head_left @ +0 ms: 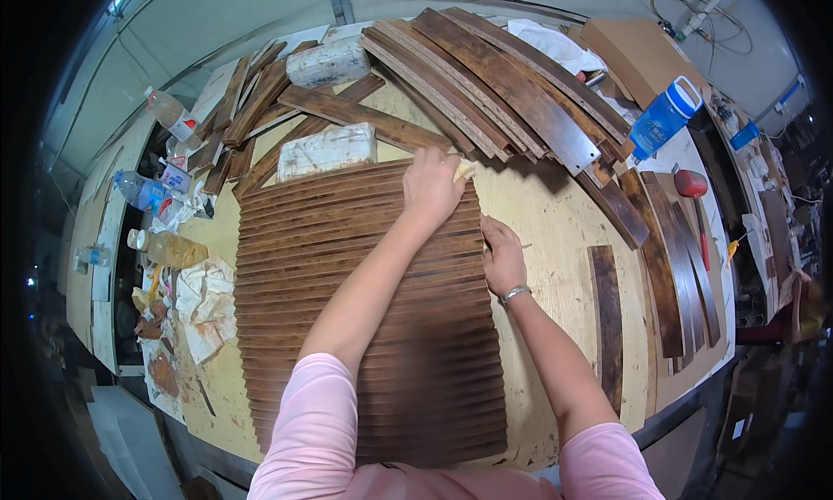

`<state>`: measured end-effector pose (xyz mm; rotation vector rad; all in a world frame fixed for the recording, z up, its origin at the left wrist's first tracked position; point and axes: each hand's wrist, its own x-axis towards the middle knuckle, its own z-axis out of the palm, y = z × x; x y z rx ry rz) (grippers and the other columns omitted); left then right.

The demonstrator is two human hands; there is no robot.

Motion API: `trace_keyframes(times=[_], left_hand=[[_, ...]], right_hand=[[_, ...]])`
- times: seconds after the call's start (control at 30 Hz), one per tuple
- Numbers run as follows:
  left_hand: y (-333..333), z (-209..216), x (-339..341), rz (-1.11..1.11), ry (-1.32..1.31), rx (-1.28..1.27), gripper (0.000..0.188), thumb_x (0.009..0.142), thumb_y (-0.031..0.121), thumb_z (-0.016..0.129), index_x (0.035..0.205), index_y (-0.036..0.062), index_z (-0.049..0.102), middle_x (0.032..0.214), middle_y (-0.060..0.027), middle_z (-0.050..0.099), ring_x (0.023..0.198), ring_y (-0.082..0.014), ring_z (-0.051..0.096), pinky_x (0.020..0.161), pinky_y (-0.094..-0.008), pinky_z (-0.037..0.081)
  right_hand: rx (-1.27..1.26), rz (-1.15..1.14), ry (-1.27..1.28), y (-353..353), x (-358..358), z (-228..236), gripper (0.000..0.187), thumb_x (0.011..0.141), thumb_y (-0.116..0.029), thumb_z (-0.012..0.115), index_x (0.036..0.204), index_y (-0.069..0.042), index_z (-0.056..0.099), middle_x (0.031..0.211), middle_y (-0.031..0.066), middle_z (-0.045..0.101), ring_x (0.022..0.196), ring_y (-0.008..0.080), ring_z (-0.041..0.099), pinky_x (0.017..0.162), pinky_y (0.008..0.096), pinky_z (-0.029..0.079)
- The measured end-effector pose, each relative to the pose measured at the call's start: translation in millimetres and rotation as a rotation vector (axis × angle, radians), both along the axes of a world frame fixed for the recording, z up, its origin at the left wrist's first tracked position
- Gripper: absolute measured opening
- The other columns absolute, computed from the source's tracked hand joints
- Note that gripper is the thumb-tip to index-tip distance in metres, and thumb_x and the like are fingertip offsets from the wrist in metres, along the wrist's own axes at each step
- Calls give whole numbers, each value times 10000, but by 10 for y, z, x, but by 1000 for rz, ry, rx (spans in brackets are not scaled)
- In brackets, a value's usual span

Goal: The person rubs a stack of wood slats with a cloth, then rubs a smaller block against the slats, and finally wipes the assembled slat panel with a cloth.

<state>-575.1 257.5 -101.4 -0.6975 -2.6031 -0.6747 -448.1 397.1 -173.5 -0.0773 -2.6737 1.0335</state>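
A dark brown wooden panel with a ridged, slatted face lies flat on the pale board in front of me. My left hand reaches over to its far right corner, with the fingers closed on a small pale yellow cloth against the far edge. My right hand, a bracelet at its wrist, holds the panel's right edge; part of its fingers is hidden. Just beyond the far edge sits a white wrapped block.
Stacked brown planks fill the far side, with a second wrapped block near them. Bottles and a stained cloth lie left. To the right are a loose strip, a blue bottle and a red-headed mallet.
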Motion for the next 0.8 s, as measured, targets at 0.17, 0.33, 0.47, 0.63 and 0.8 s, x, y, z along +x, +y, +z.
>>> trace_keyframes(times=[0.17,0.33,0.47,0.63,0.8], left_hand=[[-345,86,462,-224,-212,17,268,784,208,736,1034,115,724,958,-94,626,967,-298,581,818,-414,517],[-285,92,593,-148,-87,76,243,773,204,737,995,108,723,950,-82,638,965,-283,593,823,-401,522],[-432,35,578,-116,93,-34,214,787,202,731,979,111,721,954,-72,626,944,-264,589,793,-381,528],[-1771,91,579,240,-38,-173,294,794,231,752,1072,134,732,1064,-73,664,1037,-253,621,880,-398,538],[-3520,233,710,819,-118,-235,303,833,237,722,1108,110,729,1019,-166,681,976,-339,638,873,-453,509]], right_hand=[[4,-11,-13,3,17,9,607,777,84,486,1350,-92,578,1286,164,600,1209,352,528,1076,411,406],[-2,0,18,5,-4,-45,599,771,89,483,1335,-81,587,1289,174,599,1215,353,529,1083,411,404],[-37,14,5,29,-31,-72,612,769,102,473,1340,-87,587,1306,179,594,1236,353,520,1100,405,393],[-45,-10,6,74,-24,-155,614,778,113,467,1343,-96,586,1317,174,592,1247,341,519,1104,398,394],[-60,5,-1,-19,-36,-128,593,780,110,468,1324,-85,599,1311,169,596,1245,334,523,1100,393,400]])
